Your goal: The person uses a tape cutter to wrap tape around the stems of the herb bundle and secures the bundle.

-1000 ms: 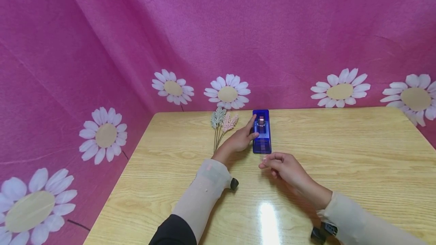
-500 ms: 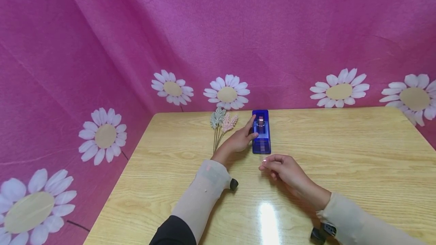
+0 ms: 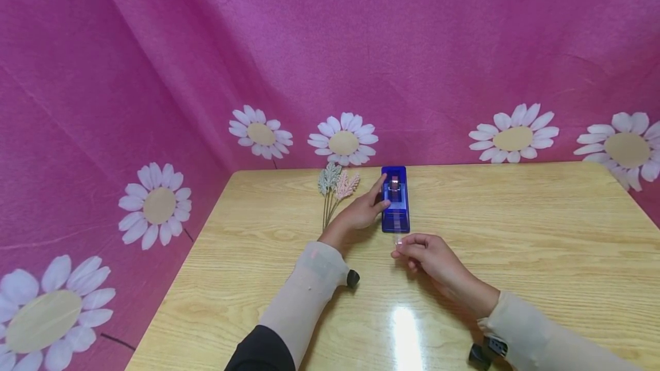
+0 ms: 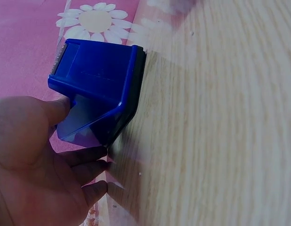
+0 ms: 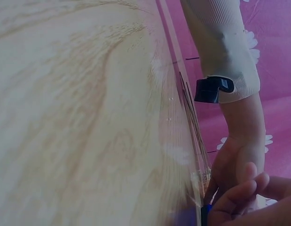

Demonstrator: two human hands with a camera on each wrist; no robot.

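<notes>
A blue tape dispenser (image 3: 396, 222) stands on the wooden table near its back edge. My left hand (image 3: 362, 210) holds it from the left side, thumb and forefinger against its body. In the left wrist view, that hand's thumb lies along the blue dispenser (image 4: 96, 70), with the other fingertips low by its base. From the dispenser's front end a clear strip of tape (image 3: 398, 239) runs toward me. My right hand (image 3: 435, 256) pinches the strip's free end between thumb and forefinger, just in front of the dispenser. In the right wrist view the right hand (image 5: 244, 200) overlaps the left.
Two artificial sprigs, a grey-green one (image 3: 329, 178) and a pink one (image 3: 347, 185), lie left of the dispenser, their stems partly behind the left wrist. A pink cloth (image 3: 412, 62) with printed daisies hangs behind the table (image 3: 515, 216). Black wrist-camera mounts (image 3: 353, 278) stick out below both sleeves.
The right hand has shifted very slightly toward the person, keeping its pinch on the tape strip. The left hand and dispenser stay in place.
</notes>
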